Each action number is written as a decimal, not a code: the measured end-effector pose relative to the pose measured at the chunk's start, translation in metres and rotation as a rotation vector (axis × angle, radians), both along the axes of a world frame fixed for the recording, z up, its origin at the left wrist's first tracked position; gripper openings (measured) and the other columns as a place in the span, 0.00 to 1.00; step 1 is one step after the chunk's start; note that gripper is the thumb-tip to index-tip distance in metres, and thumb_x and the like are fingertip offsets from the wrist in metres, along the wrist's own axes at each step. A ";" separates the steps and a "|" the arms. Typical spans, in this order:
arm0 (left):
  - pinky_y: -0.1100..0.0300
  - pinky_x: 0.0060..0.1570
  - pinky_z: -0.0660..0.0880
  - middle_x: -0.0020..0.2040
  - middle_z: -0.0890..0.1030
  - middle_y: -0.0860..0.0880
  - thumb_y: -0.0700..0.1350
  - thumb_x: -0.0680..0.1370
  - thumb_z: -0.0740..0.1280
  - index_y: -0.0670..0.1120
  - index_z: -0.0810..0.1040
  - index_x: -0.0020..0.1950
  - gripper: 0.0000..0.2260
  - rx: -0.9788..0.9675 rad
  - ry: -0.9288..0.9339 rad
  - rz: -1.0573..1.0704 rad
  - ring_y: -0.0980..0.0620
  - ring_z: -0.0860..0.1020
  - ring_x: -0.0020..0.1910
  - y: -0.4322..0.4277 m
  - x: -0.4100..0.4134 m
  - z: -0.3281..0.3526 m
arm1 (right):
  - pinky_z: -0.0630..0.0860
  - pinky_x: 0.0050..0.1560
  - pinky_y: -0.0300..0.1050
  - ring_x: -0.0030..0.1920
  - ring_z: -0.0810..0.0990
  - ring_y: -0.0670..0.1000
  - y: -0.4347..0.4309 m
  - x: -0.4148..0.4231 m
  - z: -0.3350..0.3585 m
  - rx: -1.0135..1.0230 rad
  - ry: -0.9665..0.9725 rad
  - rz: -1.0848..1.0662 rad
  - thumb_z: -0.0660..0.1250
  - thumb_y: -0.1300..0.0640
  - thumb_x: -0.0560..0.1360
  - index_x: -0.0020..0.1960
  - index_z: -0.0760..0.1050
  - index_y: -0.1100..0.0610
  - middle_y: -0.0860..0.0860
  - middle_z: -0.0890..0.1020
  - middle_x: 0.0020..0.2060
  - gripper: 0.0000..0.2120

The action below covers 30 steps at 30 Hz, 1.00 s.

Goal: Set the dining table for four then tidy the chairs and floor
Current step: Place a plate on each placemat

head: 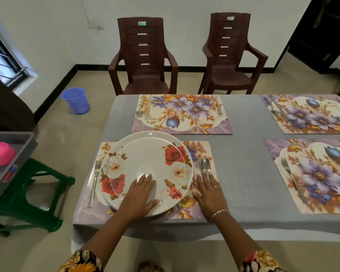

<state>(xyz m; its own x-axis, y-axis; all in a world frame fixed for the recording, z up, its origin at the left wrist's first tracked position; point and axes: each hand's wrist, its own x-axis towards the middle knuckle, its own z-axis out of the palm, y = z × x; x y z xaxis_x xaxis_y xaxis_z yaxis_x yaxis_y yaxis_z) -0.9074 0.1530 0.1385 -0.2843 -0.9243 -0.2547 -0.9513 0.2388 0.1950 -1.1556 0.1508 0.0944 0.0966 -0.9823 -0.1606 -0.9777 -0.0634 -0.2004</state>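
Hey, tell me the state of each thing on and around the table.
Plate, lying flat on the near left placemat.
Left hand, open, flat on the plate.
Right hand, open, touching the spoon.
Far left placemat, cutlery laid, no plate.
Two chairs, standing back from the table.
Blue bin, upright on the floor.

The tabletop point(241, 163) is draped in a grey cloth point(165, 230). Four floral mats lie on it, apart from one another: near-left mat point(192, 211), far-left mat point(183, 114), far-right mat point(310, 116), near-right mat point(312, 173).
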 end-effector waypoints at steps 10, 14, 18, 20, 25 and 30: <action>0.60 0.68 0.36 0.78 0.43 0.51 0.65 0.71 0.44 0.50 0.48 0.77 0.37 0.010 0.057 0.065 0.52 0.43 0.77 0.007 -0.005 -0.009 | 0.58 0.64 0.52 0.67 0.70 0.60 0.003 -0.018 -0.001 -0.054 -0.041 -0.004 0.70 0.49 0.72 0.69 0.69 0.59 0.57 0.71 0.68 0.29; 0.60 0.70 0.37 0.78 0.42 0.50 0.65 0.70 0.43 0.50 0.46 0.77 0.38 0.006 0.045 0.067 0.51 0.42 0.77 0.008 -0.006 -0.009 | 0.54 0.67 0.50 0.71 0.65 0.59 0.005 -0.017 -0.004 -0.058 -0.044 -0.032 0.50 0.42 0.77 0.71 0.65 0.60 0.57 0.68 0.70 0.30; 0.60 0.67 0.35 0.78 0.42 0.50 0.75 0.62 0.32 0.50 0.46 0.77 0.49 0.016 0.055 0.056 0.50 0.42 0.77 0.008 -0.005 -0.013 | 0.45 0.70 0.48 0.75 0.55 0.56 0.004 -0.015 -0.005 -0.078 -0.071 -0.038 0.19 0.30 0.65 0.75 0.56 0.58 0.55 0.59 0.74 0.52; 0.60 0.67 0.35 0.78 0.41 0.50 0.77 0.58 0.29 0.50 0.46 0.77 0.54 0.014 0.049 0.057 0.50 0.42 0.77 0.009 -0.004 -0.014 | 0.40 0.71 0.46 0.76 0.49 0.54 0.004 -0.014 -0.003 -0.030 -0.087 -0.065 0.14 0.28 0.57 0.76 0.50 0.55 0.53 0.53 0.76 0.59; 0.60 0.68 0.36 0.78 0.44 0.50 0.77 0.58 0.32 0.49 0.50 0.77 0.54 0.020 0.131 0.078 0.50 0.44 0.77 0.009 -0.005 -0.014 | 0.43 0.73 0.45 0.76 0.48 0.52 0.004 -0.013 0.005 -0.044 -0.145 -0.099 0.18 0.26 0.58 0.76 0.49 0.53 0.51 0.52 0.76 0.56; 0.57 0.73 0.42 0.78 0.48 0.50 0.71 0.63 0.38 0.48 0.51 0.77 0.46 0.015 0.230 0.156 0.51 0.46 0.77 0.007 -0.004 -0.008 | 0.63 0.69 0.55 0.72 0.64 0.58 0.002 -0.009 0.014 -0.181 -0.096 -0.103 0.62 0.47 0.76 0.71 0.65 0.57 0.55 0.68 0.70 0.27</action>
<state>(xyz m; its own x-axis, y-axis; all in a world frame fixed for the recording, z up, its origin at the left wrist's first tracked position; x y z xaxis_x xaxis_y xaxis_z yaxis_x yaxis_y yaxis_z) -0.9114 0.1600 0.1310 -0.1909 -0.9580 -0.2137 -0.9068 0.0888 0.4122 -1.1649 0.1530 0.1080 0.0007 -0.9997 0.0246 -0.9578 -0.0078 -0.2873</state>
